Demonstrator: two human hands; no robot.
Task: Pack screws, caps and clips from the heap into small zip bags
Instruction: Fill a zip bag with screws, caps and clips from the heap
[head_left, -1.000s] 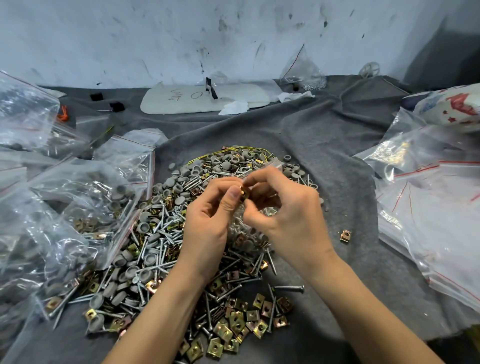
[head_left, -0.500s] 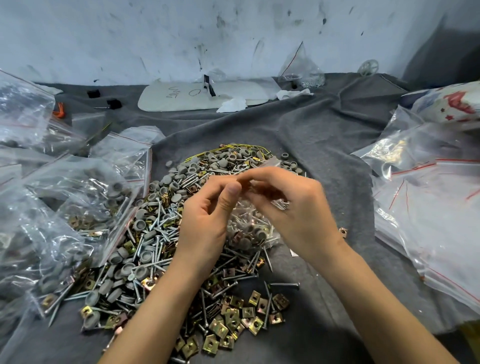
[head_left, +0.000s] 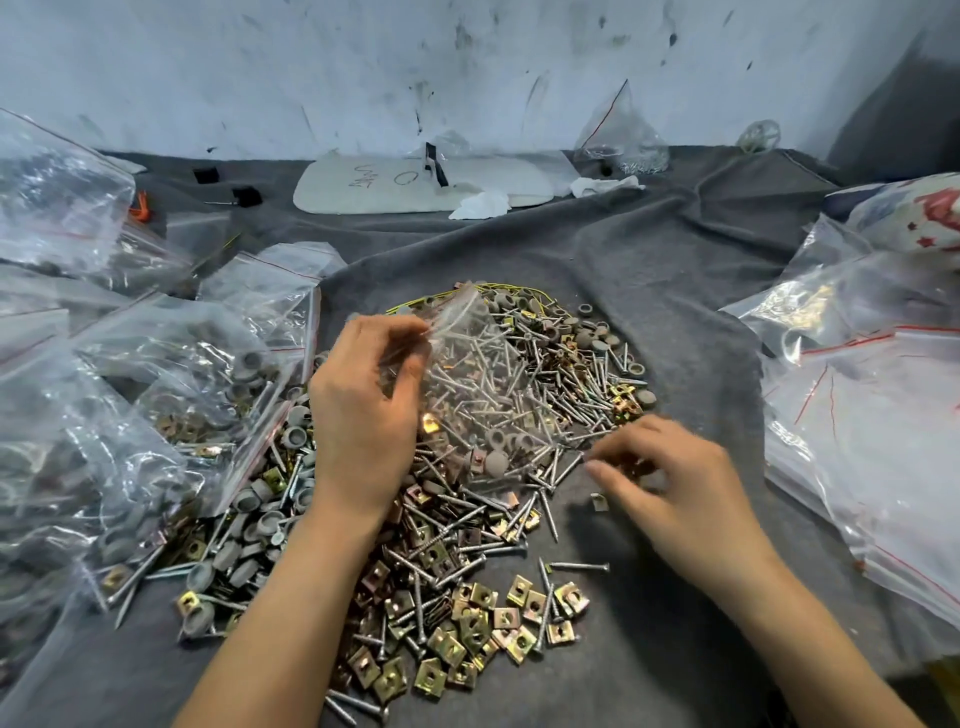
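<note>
Nearest me, brass-coloured square metal clips (head_left: 467, 639) fringed the mixed heap of silver screws, grey round caps and clips (head_left: 582, 384). Bare grey felt cloth (head_left: 639, 623) lay open to the right of them, between the heap and my right forearm. That strip was the main free room. Bulging clear bags of packed hardware (head_left: 171, 395) crowded the heap's left edge, and flat clear zip bags with red seal lines (head_left: 872, 415) closed off the far right.

My right hand (head_left: 670, 483) hovered low at the heap's right edge with its fingers loosely curled. A single loose clip (head_left: 597, 501) lay just beside the fingertips. Blur smeared the hand, so I could not tell whether it pinched anything.

My left hand (head_left: 363, 410) pinched the upper edge of a small clear plastic zip bag (head_left: 467, 374) between thumb and fingers. The bag draped over the heap's middle, with a few caps and a clip low inside it. Through the film I could not separate its screws from those beneath.

Farther off, open cloth ran to a white board with handwriting (head_left: 415, 184) below the scuffed white wall (head_left: 467, 62).
</note>
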